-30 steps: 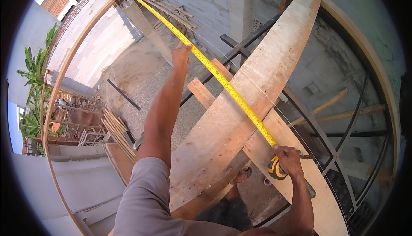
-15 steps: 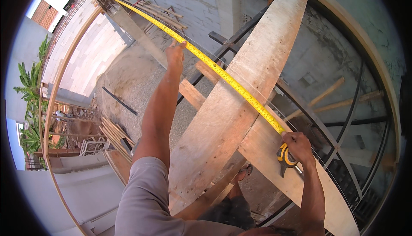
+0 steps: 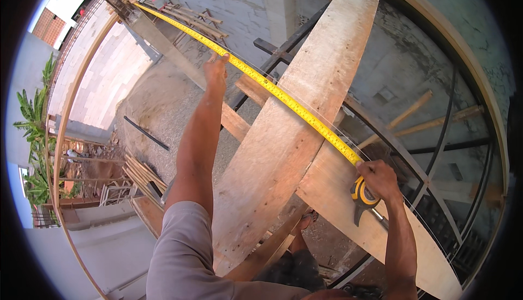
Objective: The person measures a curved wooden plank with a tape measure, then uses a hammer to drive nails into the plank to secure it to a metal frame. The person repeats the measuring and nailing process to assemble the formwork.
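Observation:
A yellow tape measure blade (image 3: 297, 107) runs diagonally across a wide plywood board (image 3: 321, 71), from the far left posts to my right hand. My left hand (image 3: 216, 68) is closed at the blade's near edge, its thumb against the tape beyond the board's left side. My right hand (image 3: 378, 179) grips the tape over a second plywood sheet (image 3: 332, 174). Beneath its fingers shows the yellow-and-black tape case (image 3: 364, 191). Beside the case lies a dark curved head with a metal shaft (image 3: 378, 218), like a claw hammer, partly hidden by my wrist.
A thin string line (image 3: 348, 136) runs alongside the tape. Black metal bars (image 3: 449, 146) and wooden props (image 3: 414, 112) stand on the right. Gravelly ground (image 3: 158, 98) lies below at left, with stacked timber poles (image 3: 143, 176). A foot (image 3: 308, 219) shows below the boards.
The whole view has shifted slightly, with the boards and tape now a little further left. Both hands keep their hold along the stretched tape.

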A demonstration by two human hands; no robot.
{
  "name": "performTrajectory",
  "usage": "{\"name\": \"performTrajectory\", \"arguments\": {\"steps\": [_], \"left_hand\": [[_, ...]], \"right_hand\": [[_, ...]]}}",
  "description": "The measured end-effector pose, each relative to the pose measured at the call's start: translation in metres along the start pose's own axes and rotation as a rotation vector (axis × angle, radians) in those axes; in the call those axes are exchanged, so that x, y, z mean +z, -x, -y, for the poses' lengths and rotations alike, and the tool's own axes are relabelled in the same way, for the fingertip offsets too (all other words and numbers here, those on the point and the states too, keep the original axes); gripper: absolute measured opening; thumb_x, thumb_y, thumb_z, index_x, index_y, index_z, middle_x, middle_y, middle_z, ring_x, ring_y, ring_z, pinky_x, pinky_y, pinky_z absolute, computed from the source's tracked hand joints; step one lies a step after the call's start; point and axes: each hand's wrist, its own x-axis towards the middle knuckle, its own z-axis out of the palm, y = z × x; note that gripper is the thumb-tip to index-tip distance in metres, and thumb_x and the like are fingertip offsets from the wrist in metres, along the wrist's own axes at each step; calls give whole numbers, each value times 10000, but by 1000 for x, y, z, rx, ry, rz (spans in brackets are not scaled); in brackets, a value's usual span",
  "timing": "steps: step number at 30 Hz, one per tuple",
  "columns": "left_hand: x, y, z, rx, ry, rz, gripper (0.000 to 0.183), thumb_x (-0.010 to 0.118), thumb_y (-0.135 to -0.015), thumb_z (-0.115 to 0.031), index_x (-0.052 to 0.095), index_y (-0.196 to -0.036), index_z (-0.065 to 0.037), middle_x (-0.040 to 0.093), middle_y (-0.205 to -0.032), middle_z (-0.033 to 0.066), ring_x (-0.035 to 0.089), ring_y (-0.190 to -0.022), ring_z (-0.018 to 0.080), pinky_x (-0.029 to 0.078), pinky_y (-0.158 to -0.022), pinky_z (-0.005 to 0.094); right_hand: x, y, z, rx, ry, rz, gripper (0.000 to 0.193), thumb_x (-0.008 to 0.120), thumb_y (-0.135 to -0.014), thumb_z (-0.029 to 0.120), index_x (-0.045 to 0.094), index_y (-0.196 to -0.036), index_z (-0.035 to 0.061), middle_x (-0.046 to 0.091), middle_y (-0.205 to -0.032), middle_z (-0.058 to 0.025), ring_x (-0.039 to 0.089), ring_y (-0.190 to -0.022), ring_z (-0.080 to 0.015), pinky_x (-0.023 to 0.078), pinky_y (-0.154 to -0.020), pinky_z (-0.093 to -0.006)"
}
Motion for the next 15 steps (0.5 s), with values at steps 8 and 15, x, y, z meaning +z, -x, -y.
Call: {"name": "performTrajectory", "arguments": {"steps": [8, 15], "left_hand": [[7, -6, 5, -14, 36, -7, 602, 774, -779, -63, 556, -1337, -7, 544, -621, 19, 324, -398, 104, 270, -385, 292], [7, -8, 10, -10, 41, 15, 593, 765, -785, -62, 556, -1338, -9, 542, -627, 12, 318, -401, 99, 279, -385, 282]], "right_hand": [[-3, -2, 5, 31, 30, -39, 436, 537, -884, 466, 751, -853, 88, 700, -797, -170, 676, -809, -364, 500, -760, -446], [-3, -3, 7, 52, 32, -74, 453, 525, -881, 447, 737, -837, 49, 692, -794, -203, 674, -824, -384, 509, -774, -452]]}}
